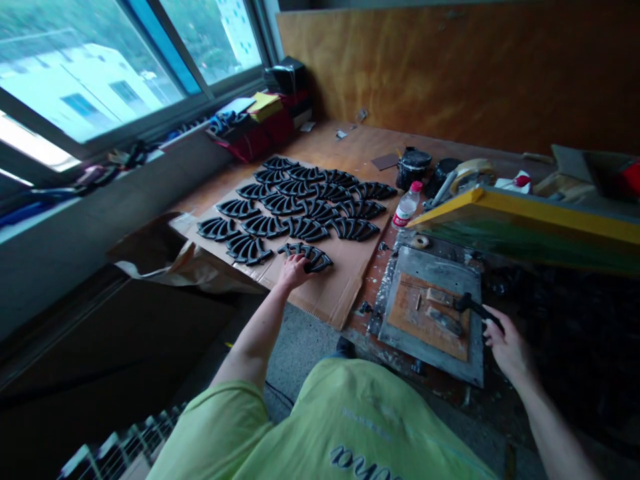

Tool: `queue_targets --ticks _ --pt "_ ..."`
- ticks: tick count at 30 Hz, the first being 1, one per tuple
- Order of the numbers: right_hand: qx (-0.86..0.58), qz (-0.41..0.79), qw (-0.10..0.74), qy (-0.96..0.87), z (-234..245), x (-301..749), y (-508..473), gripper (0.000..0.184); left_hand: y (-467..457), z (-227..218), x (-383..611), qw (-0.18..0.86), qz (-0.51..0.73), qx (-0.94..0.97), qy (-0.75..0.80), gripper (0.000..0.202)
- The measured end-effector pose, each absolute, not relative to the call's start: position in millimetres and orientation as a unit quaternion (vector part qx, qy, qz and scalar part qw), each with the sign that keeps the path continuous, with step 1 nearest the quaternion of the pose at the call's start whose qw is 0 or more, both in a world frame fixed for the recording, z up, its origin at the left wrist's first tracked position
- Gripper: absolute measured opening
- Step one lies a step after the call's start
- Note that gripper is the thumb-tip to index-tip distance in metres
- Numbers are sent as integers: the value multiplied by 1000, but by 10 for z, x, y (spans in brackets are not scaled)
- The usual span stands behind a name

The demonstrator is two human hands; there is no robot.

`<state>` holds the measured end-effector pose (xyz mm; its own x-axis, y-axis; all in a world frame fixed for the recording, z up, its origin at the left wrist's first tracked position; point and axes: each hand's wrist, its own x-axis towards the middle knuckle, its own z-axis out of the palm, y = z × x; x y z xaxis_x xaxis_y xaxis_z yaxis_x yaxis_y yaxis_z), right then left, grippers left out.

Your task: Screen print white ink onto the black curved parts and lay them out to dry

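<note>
Along the near edge of the cardboard sheet, the person's left hand is half closed on a black curved piece, its fingers bent over the ribbed shape. That piece lies on the sheet, just in front of the other black curved pieces, which are set out in rough rows across most of the cardboard. Each has the same fan-like, slotted form.

To the right of the sheet, the right hand pinches the end of a black-handled tool between thumb and fingers. The tool reaches over the right edge of a grey metal plate, which carries an orange board with small blocks on it.

Beyond the sheet's far right corner stand a plastic bottle with a red label and cap, two black jars, and a roll of tape. Farther right, a yellow-edged frame sits tilted above the bench. The sheet itself rests on a stained wooden workbench, backed by a wooden wall panel. Left of the sheet, crumpled brown paper hangs over the bench edge, and a window runs along the wall behind it, with papers and a red box gathered on the sill.
</note>
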<state>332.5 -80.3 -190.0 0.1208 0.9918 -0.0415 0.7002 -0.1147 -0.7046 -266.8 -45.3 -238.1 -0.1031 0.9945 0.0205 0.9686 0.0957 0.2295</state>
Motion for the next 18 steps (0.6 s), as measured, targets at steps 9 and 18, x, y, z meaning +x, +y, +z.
queue_targets --ticks 9,18 --pt "-718 281 290 -567 -1809 2943 -846 57 -218 -2523 -3407 81 37 690 719 54" --pt "-693 252 267 -620 -1751 2780 -870 46 -320 -2456 -3378 87 13 666 741 55"
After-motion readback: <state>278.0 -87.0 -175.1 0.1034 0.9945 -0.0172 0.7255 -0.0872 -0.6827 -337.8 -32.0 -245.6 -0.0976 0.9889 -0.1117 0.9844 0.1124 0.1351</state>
